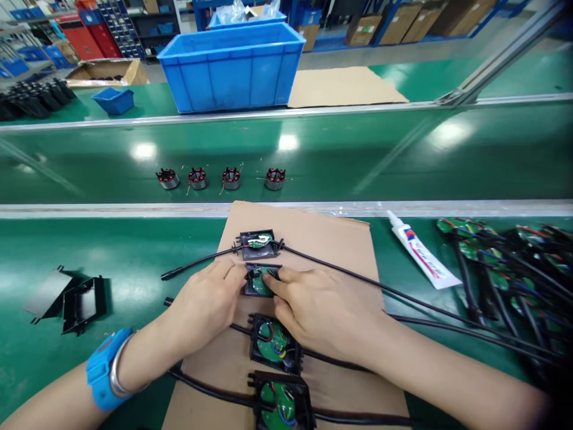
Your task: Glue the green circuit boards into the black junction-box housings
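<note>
Four black plastic cases stand in a column on the cardboard sheet, each holding a green circuit board with a black cable. At the second case from the top (249, 289), the fingers of my left hand (208, 304) are closed on its left edge. My right hand (317, 304) is at its right side, index fingertip pressing on the circuit board (259, 283), thumb bent below. The top case (267, 249) has white paste on its board. Nearer to me are a third case (275, 343) and a fourth case (281, 400), both with coloured wires showing.
Under the cases lies a cardboard sheet (308, 230). A white glue tube (423, 251) and a heap of wired boards (514, 269) are on the right. Two empty black housings (83, 304) lie left. Several motor stators (231, 179) line the back strip, before a blue bin (233, 71).
</note>
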`<state>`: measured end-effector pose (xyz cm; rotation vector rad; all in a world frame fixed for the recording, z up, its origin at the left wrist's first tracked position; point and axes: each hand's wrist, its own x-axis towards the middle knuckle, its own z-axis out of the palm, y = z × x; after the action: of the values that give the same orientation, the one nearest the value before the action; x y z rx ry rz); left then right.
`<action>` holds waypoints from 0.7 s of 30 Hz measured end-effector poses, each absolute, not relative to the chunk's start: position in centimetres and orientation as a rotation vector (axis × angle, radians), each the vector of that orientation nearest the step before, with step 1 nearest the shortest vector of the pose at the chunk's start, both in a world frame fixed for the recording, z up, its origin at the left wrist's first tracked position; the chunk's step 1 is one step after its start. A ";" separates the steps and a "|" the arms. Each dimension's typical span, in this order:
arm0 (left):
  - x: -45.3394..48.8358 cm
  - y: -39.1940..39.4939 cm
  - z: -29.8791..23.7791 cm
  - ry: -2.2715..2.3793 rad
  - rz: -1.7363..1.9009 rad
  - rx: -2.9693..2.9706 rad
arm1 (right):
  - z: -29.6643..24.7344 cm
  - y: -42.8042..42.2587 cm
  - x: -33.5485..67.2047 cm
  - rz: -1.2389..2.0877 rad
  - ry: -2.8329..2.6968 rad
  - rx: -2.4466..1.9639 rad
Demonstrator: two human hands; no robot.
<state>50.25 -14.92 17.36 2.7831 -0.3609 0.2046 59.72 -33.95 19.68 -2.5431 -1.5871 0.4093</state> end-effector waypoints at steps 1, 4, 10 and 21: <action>50.0 -15.0 17.3 -0.377 0.201 2.817 | 19.6 -34.0 59.5 0.413 -1.577 -2.543; 49.4 -15.0 17.4 -0.408 0.138 2.946 | 19.3 -34.3 59.2 0.414 -1.566 -2.540; 49.8 -17.1 17.9 -0.551 -0.016 3.374 | 19.3 -34.4 59.2 0.438 -1.563 -2.518; 47.9 -17.6 17.8 -0.412 0.191 3.307 | 19.1 -34.3 58.7 0.257 -1.578 -2.514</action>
<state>47.85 -17.57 17.77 3.3071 -0.4119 0.1907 58.73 -34.33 19.12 -2.5141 -1.5777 0.2574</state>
